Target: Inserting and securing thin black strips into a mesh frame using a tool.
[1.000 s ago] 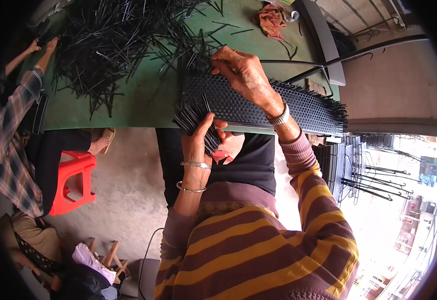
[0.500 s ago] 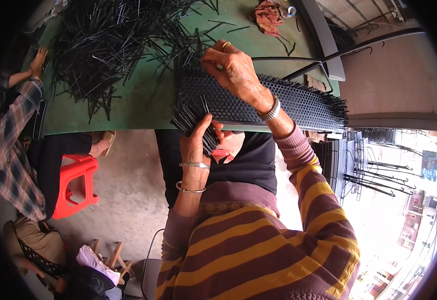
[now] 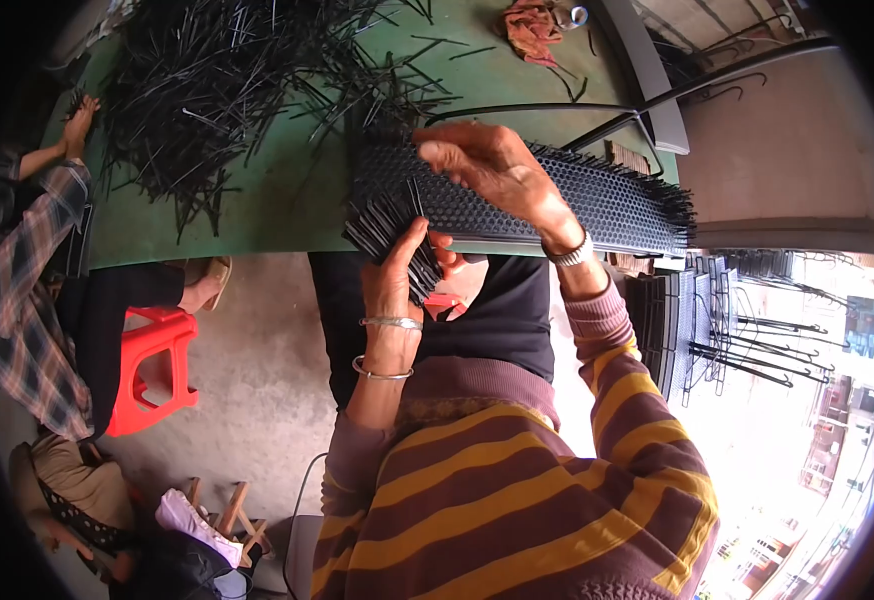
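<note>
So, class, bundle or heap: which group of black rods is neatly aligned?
The small bundle held in the person's left hand: its pieces lie side by side, whereas the big heap lies criss-crossed on the green table.

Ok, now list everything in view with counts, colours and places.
Table: one, green, top centre
Loose rods: many, black, heaped on table
Panel: one, dark, perforated, table's near edge
Cloth: one, reddish, table's far side
Bars: several, black, upper right
Stool: one, red, left
Racks: several, dark, right
Co-worker: one, plaid sleeve, far left
Held rods: many, black, in left hand
Bangles: two, silvery, left wrist
Wristband: one, silvery, right wrist
Jumper: one, purple-yellow, lower centre
Left hand: one, around held rods
Right hand: one, over panel
</note>
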{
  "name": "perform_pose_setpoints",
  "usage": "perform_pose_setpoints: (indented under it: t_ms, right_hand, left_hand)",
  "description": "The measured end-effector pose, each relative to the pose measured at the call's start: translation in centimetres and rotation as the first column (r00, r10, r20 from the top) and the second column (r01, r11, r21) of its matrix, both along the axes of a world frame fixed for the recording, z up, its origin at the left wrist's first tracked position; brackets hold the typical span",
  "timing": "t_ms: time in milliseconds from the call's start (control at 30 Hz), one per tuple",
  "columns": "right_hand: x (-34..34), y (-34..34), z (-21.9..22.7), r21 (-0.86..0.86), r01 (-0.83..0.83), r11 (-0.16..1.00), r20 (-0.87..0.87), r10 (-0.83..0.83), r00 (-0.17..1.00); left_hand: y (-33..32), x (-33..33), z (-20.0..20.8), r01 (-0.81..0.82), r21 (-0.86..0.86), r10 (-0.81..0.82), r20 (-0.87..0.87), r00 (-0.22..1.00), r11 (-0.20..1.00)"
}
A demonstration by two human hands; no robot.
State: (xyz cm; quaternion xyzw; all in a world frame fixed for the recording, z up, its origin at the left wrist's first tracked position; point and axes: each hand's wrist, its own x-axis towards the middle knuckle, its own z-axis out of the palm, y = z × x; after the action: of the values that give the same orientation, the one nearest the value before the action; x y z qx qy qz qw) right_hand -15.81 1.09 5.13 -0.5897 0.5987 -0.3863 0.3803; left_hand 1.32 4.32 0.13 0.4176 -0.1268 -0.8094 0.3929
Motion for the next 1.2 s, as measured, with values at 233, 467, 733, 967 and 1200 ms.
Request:
perform_pose_setpoints:
  t_ms: [233,467,733,967,1200]
  right_hand:
    - [0.0,1.5,-0.3,0.191,-0.142,0.971,0.228,0.097,0.969]
    - [-0.2,1.9,-0.2,0.214,-0.097,0.972,0.171,0.061,0.983]
    - [0.2,2.1,-0.5,0.175,-0.057,0.983,0.187,0.023,0.982]
    - [-0.3,1.8,0.4,0.035,0.133,0.99,0.207,-0.138,0.969]
    - [-0.5,-0.8,-0.4,-0.31,0.241,0.92,-0.04,-0.266,0.963]
  left_hand:
    - [0.2,-0.5,-0.1,0.072,-0.086,-0.066,0.068,0.995,0.994]
    - [0.0,-0.5,-0.1,0.052,-0.053,-0.048,0.08,0.996,0.997]
    - [0.1,-0.8,0.8,0.027,-0.063,-0.021,0.101,0.995,0.998]
    - [-0.1,-0.4,-0.2,-0.095,-0.013,0.096,0.1,0.99,0.995]
    - [0.2,-0.7,-0.2,-0.044,0.095,0.049,-0.047,0.998,0.994]
